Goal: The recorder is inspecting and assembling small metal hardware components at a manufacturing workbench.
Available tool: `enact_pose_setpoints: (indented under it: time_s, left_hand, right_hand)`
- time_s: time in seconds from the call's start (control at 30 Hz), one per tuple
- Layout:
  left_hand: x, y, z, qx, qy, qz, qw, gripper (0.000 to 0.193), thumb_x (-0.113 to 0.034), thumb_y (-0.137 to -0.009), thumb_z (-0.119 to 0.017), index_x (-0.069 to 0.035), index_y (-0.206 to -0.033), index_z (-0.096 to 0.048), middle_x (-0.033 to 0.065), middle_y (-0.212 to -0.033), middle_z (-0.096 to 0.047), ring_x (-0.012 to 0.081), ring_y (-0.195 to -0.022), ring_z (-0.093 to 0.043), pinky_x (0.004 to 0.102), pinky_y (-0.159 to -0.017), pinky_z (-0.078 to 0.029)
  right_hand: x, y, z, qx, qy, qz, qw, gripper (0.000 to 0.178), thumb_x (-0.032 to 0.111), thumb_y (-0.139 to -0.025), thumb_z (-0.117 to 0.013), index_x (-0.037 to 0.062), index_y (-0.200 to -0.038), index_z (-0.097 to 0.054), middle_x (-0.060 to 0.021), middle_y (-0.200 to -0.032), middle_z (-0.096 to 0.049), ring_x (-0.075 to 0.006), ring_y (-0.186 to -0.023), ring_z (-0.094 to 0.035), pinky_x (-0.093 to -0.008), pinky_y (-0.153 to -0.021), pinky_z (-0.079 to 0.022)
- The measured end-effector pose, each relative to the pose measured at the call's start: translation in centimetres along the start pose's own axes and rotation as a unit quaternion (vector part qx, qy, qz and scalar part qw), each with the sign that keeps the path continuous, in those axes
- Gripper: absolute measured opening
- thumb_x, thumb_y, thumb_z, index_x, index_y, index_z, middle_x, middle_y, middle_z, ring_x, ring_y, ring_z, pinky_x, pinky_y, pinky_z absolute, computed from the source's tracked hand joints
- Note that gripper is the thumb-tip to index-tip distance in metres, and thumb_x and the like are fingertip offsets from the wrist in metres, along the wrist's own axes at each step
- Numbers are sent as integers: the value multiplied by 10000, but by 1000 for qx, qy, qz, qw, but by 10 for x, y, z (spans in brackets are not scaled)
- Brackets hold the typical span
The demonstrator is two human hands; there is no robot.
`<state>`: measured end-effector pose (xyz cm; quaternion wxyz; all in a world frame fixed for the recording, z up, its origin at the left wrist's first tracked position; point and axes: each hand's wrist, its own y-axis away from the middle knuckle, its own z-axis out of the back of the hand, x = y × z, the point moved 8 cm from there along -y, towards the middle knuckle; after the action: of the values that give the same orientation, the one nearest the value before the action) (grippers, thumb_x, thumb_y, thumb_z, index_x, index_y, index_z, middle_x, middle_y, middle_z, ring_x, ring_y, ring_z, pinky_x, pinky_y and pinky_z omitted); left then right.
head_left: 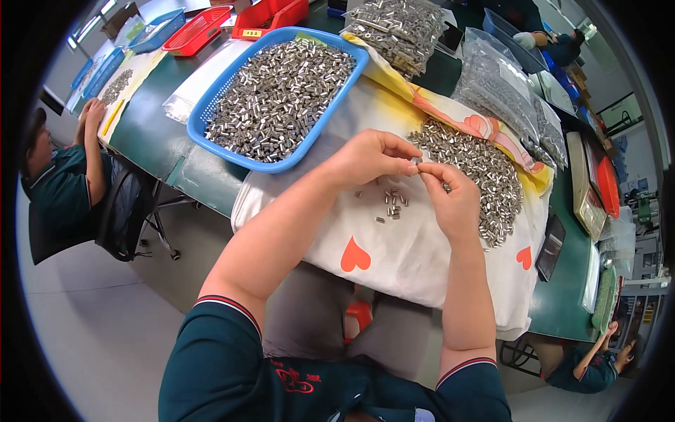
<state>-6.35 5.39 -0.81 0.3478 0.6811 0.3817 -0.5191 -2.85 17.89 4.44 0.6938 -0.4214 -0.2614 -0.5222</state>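
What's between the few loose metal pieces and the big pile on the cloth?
In the head view: bare white cloth, then the right hand, which hides the rest of the stretch from the loose pieces to the pile.

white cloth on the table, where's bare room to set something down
Bare: white cloth between the left red heart and right forearm, and between blue basket and left forearm. Crowded: its upper right, heaped with metal cylinders.

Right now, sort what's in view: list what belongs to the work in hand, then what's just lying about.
In use, apparently:
small metal piece, at the fingers of left hand and right hand
pile of metal pieces and the cloth beneath
loose pieces
blue basket of similar pieces, probably

Just lying about, it seems:
dark flat device, right of the cloth
red basket
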Motion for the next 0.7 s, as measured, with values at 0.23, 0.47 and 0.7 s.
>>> enact_pose_setpoints:
  time_s: [0.23,0.47,0.7]
  left_hand:
    - [6,0,4,0,-58,25,998,275,-67,-740,-659,24,-992,-596,50,-829,-629,73,-729,-577,198,-645,-466]
    - [3,-1,-7,25,-97,27,995,280,-67,-741,-662,22,-996,-589,38,-838,-628,73,-738,-574,194,-653,-459]
    - [1,-5,18,-67,23,4,997,291,-144,-780,-644,-15,-1033,-575,15,-868,-618,69,-785,-574,197,-666,-447]
  right_hand:
    - [-21,-5,-3,36,-84,-109,990,110,69,-748,-624,16,-843,-607,-18,-723,-600,-76,-645,-533,-208,-606,-437]
    - [-43,-15,13,-13,23,-128,991,128,114,-766,-599,38,-867,-619,-52,-725,-615,-115,-616,-557,-244,-579,-442]
    - [-25,-53,-24,52,257,2,965,112,141,-723,-597,43,-772,-623,-130,-757,-611,-267,-704,-590,-369,-653,-456]
